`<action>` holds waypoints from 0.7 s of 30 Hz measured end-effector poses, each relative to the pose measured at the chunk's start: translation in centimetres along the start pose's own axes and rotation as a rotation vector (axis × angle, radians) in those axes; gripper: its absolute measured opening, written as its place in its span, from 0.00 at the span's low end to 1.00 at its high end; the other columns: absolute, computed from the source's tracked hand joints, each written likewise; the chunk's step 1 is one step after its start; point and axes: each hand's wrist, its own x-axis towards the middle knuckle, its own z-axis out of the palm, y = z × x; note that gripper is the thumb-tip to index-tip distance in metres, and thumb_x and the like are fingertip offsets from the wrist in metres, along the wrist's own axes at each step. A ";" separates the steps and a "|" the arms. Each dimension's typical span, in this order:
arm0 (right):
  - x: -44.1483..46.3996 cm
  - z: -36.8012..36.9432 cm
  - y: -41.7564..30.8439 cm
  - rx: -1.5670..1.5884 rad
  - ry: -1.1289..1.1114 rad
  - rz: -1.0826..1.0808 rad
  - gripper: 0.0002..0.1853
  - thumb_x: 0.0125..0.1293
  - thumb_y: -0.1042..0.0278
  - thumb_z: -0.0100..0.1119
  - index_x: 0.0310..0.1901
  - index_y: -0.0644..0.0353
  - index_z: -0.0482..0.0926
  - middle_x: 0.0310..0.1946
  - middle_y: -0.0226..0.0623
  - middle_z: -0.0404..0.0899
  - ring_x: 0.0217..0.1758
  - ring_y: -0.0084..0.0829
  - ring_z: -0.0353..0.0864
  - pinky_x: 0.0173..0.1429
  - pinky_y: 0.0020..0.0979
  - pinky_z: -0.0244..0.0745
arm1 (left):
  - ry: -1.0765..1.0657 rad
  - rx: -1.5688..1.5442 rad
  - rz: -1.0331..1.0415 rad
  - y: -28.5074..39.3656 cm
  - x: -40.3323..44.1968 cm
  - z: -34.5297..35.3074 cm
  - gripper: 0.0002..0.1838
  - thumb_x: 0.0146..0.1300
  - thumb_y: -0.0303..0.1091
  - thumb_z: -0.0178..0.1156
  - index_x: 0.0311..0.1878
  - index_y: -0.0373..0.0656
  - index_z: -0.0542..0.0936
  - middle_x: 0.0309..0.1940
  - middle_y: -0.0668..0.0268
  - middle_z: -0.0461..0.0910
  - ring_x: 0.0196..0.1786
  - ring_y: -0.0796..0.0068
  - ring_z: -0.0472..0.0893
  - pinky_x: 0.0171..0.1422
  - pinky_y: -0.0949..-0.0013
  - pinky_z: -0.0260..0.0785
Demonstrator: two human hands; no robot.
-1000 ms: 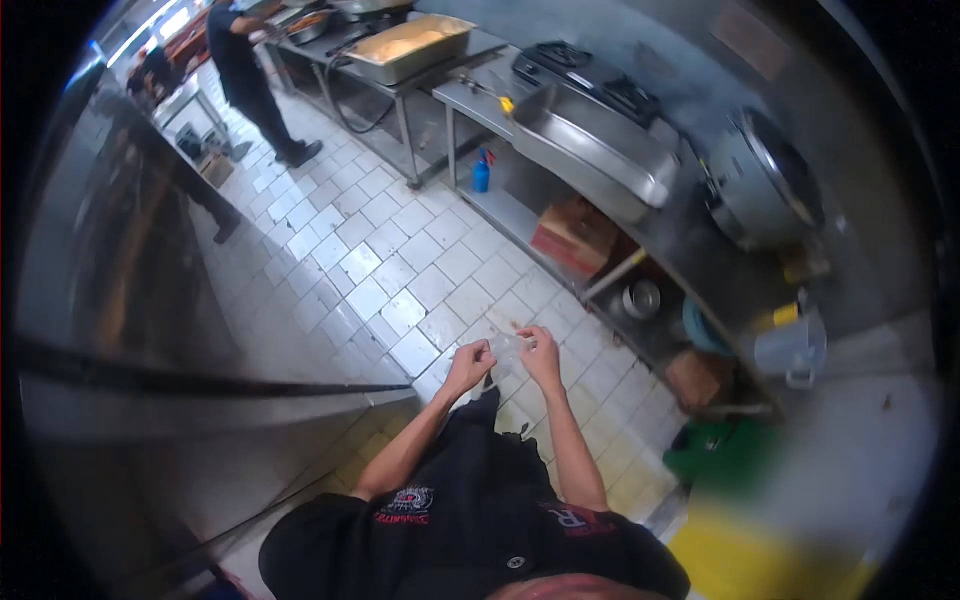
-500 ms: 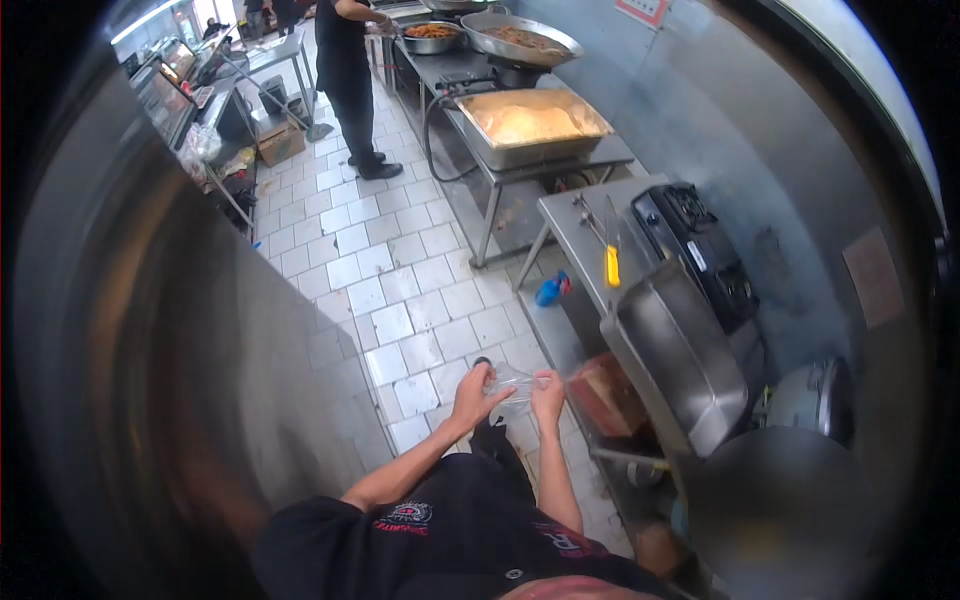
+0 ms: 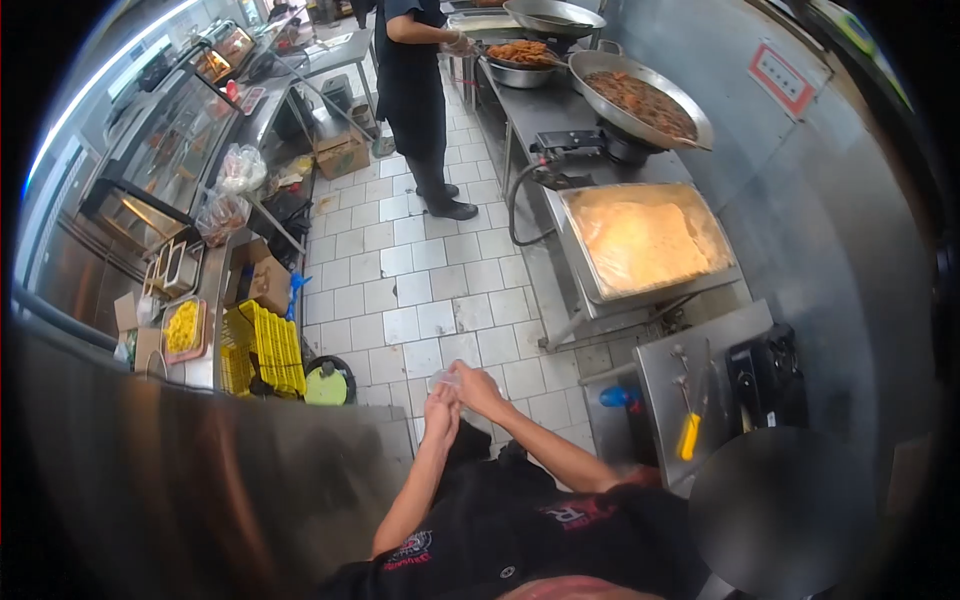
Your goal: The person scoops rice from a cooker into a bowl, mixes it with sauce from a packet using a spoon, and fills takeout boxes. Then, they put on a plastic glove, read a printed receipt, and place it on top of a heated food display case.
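Observation:
My left hand and my right hand are together in front of my dark shirt, above the tiled floor. Between their fingers is a thin, crumpled piece of clear plastic. Whether it is a bag or a disposable glove, I cannot tell. My left fingers point upward and are closed against the plastic. My right hand reaches across from the other side, its fingers pinched next to the left ones. Parts of the fingertips are hidden where the hands overlap.
Ahead, a person in dark clothes stands by a wok of food. A large tray and a yellow-handled knife are on the right-hand tables. At left are yellow crates and a steel counter edge.
My view has swung left and forward, bringing the left counter and crates into sight. My hands, earlier apart with the plastic stretched between them, have come together and the plastic is bunched.

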 end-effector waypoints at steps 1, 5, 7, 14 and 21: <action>3.3 0.8 -0.3 -0.009 -0.034 -0.064 0.18 0.61 0.69 0.59 0.53 0.56 0.73 0.30 0.55 0.82 0.38 0.60 0.82 0.41 0.54 0.75 | 0.037 -0.081 0.047 1.5 3.5 -0.5 0.22 0.73 0.21 0.48 0.69 0.29 0.66 0.63 0.53 0.74 0.66 0.60 0.74 0.70 0.63 0.69; 15.7 4.9 -3.9 -0.031 -0.068 -0.197 0.21 0.63 0.70 0.56 0.58 0.56 0.69 0.34 0.55 0.83 0.41 0.61 0.82 0.44 0.56 0.74 | 0.055 -0.109 0.019 2.4 19.8 -8.6 0.31 0.68 0.46 0.60 0.69 0.46 0.64 0.55 0.62 0.75 0.55 0.67 0.77 0.62 0.60 0.72; 21.5 5.9 -5.6 -0.040 -0.016 -0.157 0.21 0.63 0.70 0.55 0.58 0.56 0.69 0.35 0.54 0.84 0.42 0.60 0.82 0.45 0.56 0.74 | -0.106 -0.203 -0.017 6.2 24.7 -9.7 0.31 0.68 0.49 0.61 0.69 0.47 0.64 0.55 0.63 0.75 0.55 0.67 0.77 0.62 0.59 0.72; 43.0 5.4 -11.9 0.018 0.136 -0.082 0.17 0.63 0.66 0.57 0.53 0.57 0.72 0.36 0.49 0.84 0.44 0.55 0.83 0.45 0.52 0.75 | 0.119 -0.250 0.247 26.1 39.6 -0.2 0.24 0.77 0.53 0.45 0.65 0.45 0.69 0.58 0.63 0.74 0.60 0.64 0.75 0.65 0.57 0.70; 65.4 7.2 -15.9 0.078 0.182 -0.136 0.09 0.63 0.65 0.60 0.40 0.60 0.78 0.33 0.46 0.83 0.38 0.53 0.82 0.42 0.49 0.75 | -0.068 -0.308 0.051 39.5 60.0 -2.4 0.27 0.77 0.43 0.49 0.74 0.44 0.63 0.68 0.59 0.71 0.67 0.61 0.72 0.67 0.59 0.68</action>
